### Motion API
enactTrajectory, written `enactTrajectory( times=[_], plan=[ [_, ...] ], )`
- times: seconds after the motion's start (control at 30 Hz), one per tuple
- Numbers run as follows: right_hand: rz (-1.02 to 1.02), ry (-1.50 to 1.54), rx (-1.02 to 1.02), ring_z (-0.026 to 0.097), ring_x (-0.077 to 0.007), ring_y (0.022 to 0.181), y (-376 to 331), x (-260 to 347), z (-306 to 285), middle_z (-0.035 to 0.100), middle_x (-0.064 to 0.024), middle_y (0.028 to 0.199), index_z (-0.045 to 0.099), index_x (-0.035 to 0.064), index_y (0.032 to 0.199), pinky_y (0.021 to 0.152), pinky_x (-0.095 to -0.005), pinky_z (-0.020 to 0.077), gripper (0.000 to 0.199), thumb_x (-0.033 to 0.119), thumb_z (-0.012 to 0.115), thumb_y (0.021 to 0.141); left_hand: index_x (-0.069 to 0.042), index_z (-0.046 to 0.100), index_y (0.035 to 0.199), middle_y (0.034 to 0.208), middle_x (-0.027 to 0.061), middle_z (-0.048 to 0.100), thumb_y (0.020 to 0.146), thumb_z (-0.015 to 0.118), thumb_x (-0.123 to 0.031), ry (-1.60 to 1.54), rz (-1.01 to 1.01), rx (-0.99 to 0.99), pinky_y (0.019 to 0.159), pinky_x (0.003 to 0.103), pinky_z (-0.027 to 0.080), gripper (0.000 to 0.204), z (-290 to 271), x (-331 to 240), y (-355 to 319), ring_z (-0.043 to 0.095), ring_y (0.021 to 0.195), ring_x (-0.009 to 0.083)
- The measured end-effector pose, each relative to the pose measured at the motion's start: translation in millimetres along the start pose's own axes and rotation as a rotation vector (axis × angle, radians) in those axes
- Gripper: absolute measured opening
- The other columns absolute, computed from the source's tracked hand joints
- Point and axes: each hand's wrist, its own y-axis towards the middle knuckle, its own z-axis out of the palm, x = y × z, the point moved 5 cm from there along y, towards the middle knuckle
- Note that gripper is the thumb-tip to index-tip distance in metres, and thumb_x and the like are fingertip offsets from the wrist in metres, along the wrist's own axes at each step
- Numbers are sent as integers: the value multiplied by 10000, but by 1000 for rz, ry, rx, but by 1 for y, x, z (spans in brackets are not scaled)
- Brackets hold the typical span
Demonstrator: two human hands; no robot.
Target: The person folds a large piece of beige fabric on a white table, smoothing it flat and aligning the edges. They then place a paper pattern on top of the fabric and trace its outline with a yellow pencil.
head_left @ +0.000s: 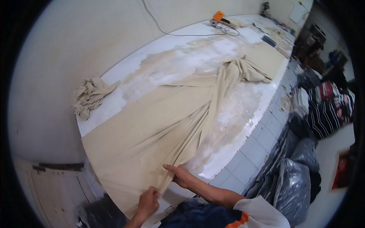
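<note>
A long piece of beige fabric (125, 133) lies spread over the white table (243, 102), gathered into folds along its right side and bunched at its far end. At the near edge, my left hand (149, 202) is closed on the fabric's border, fingers pinched together. Just to its right and a little farther off, my right hand (181, 176) grips the folded edge of the same cloth, its thumb lying on top and the other fingers partly hidden. A crumpled beige cloth (90, 97) sits at the table's left edge, apart from both hands.
An orange-and-black power tool (218, 17) with a cable stands at the far end, near a dark box (268, 41). Plastic-wrapped bundles (292, 186) and striped fabric stacks (323, 110) lie on the tiled floor to the right. A wall borders the table's left side.
</note>
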Motion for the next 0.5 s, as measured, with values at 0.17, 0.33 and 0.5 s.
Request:
enactTrajectory(
  times=[0.17, 0.33, 0.5],
  plan=[
    [-402, 136, -224, 691, -236, 1098, -71, 4, 56, 708, -136, 1238, 605, -64, 1321, 967, -355, 551, 433, 75, 750, 937, -2, 708, 1019, 877, 126, 763, 969, 697, -71, -264, 503, 779, 800, 346, 571, 86, -78, -9, 19, 745, 838, 219],
    [-700, 103, -334, 681, -238, 1158, -174, 34, 113, 694, -155, 1277, 567, -50, 1389, 999, -394, 556, 475, 36, 724, 949, 24, 562, 1413, 1404, 235, 617, 1000, 668, -140, -132, 496, -240, 1120, 416, 448, 457, -173, 108, 182, 591, 1313, 334],
    [-1224, 140, -156, 725, -306, 1092, -248, 112, 167, 675, -236, 1282, 484, -82, 1439, 942, -432, 606, 549, 78, 673, 949, -21, 330, 1603, 1693, 232, 236, 1046, 549, -359, 245, 470, -32, 1264, 553, 110, 687, -116, 215, 163, 182, 1573, 422]
  ],
)
